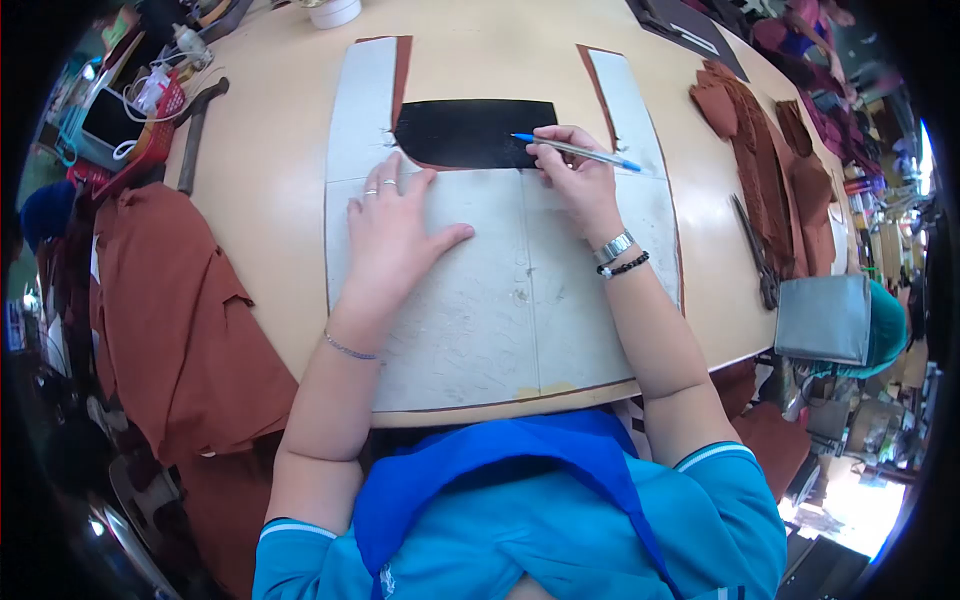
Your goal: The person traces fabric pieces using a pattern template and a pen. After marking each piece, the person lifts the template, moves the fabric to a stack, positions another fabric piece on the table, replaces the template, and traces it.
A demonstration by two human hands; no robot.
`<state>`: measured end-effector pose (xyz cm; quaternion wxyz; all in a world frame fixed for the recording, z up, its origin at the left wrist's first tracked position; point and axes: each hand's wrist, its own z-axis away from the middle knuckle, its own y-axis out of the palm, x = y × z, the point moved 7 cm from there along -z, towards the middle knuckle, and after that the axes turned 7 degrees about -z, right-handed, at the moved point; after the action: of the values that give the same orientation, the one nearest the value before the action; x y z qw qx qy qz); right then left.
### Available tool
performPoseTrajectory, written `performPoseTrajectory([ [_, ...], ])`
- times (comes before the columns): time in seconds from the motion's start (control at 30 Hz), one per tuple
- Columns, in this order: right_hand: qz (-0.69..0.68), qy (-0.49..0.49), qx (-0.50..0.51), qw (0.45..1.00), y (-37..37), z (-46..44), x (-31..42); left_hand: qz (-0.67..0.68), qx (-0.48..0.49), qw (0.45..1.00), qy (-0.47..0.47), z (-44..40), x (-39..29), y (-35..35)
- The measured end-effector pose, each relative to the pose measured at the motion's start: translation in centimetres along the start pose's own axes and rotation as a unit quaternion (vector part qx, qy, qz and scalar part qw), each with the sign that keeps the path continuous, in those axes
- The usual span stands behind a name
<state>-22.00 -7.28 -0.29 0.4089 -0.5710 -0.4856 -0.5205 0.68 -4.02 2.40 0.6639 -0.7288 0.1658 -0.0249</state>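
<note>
A large pale grey pattern piece [450, 300] with two upright arms lies flat on the table. Brown leather [402, 75] shows along its edges, underneath it. In the gap between the arms sits a black panel [470, 130]. My left hand [395, 215] rests on the pattern with fingers spread, fingertips near the black panel's lower left corner. Over the panel's lower right side, my right hand [578, 180] grips a blue-capped ballpoint pen [600, 155]. The pen's blue end points left over the black panel; its other end points right.
Brown leather [180, 320] hangs over the left table edge, with more leather pieces [750, 160] at right. A hammer [197, 135] lies beside a red basket [165, 130]. Scissors [755, 250] lie at right, near a grey-topped stool [825, 318]. A white round container [333, 12] stands at the back.
</note>
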Motion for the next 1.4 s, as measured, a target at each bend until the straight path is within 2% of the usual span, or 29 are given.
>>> performPoseTrajectory([
  [0.1, -0.021, 0.01, 0.034, 0.999, 3.2, -1.1, 1.1, -0.003, 0.023, 1.0, -0.015, 0.0, 0.3, 0.5],
  [0.13, -0.026, -0.024, 0.043, 0.998, 4.6, -1.4, 1.6, -0.002, 0.028, 0.999, -0.016, 0.0, 0.4, 0.7],
  [0.23, 0.022, -0.068, 0.087, 0.994, 8.5, -2.5, 1.4, -0.009, 0.046, 0.999, -0.02, -0.1, 0.4, 0.9],
  [0.3, 0.074, -0.062, 0.115, 0.989, 10.7, -3.0, 0.9, -0.01, 0.065, 0.998, -0.023, -0.2, 0.4, 0.8],
  [0.37, 0.068, -0.059, 0.125, 0.988, 12.3, -3.4, -0.3, -0.008, 0.069, 0.997, -0.023, -0.2, 0.4, 0.9],
  [0.47, 0.126, -0.081, 0.132, 0.98, 13.3, -3.3, -0.3, -0.005, 0.063, 0.998, -0.023, -0.3, 0.5, 1.1],
  [0.57, 0.163, -0.145, 0.133, 0.967, 13.6, -3.1, 0.3, -0.002, 0.072, 0.997, -0.023, -0.2, 0.4, 0.9],
  [0.77, 0.153, -0.112, 0.125, 0.974, 13.4, -3.1, 0.0, 0.008, 0.065, 0.998, -0.023, -0.2, 0.3, 0.8],
  [0.87, 0.15, -0.137, 0.143, 0.969, 13.6, -2.9, 0.0, 0.009, 0.065, 0.998, -0.024, -0.1, 0.3, 0.9],
  [1.0, 0.149, -0.092, 0.121, 0.977, 13.2, -3.2, -0.1, 0.006, 0.068, 0.997, -0.023, -0.2, 0.3, 0.9],
  [1.07, 0.103, -0.066, 0.118, 0.985, 12.5, -3.5, -0.6, 0.001, 0.069, 0.997, -0.026, -0.2, 0.4, 0.8],
  [1.17, -0.012, -0.043, 0.063, 0.997, 8.6, -4.1, 0.5, -0.005, 0.073, 0.997, -0.026, -0.1, 0.3, 1.1],
  [1.3, 0.086, -0.084, -0.034, 0.992, -1.9, -3.6, 1.2, -0.01, 0.068, 0.997, -0.023, -0.1, 0.2, 1.3],
  [1.4, 0.094, -0.138, -0.109, 0.98, -10.4, -2.8, 1.3, -0.013, 0.062, 0.998, -0.021, 0.0, 0.1, 1.0],
])
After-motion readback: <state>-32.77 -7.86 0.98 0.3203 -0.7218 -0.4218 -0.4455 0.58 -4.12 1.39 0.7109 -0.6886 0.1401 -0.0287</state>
